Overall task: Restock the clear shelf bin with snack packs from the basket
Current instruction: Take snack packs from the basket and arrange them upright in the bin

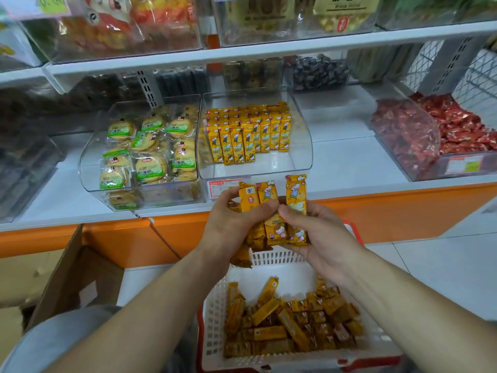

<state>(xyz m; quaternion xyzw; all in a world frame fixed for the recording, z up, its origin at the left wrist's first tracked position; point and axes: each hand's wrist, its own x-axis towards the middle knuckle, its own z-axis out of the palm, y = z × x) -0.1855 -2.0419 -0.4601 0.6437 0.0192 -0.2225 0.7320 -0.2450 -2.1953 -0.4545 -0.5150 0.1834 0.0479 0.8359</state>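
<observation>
**Yellow snack packs: in hand, between basket and bin**

Item: bunch of long yellow foil snack packs [265,211], held upright. Grip: the left hand [234,222] curls round the bunch from one side; the right hand [317,235] clasps the rightmost packs, thumb on their front. Location: above the white slotted plastic basket [215,319], which holds a loose heap of like packs, and in front of the clear curved-front shelf bin [302,146], where rows of like packs stand in the rear half.

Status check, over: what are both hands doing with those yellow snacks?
Both busy: left hand and right hand grip yellow snack packs above the basket. The clear bin part filled, front floor bare. Nothing between hands and bin.
</observation>
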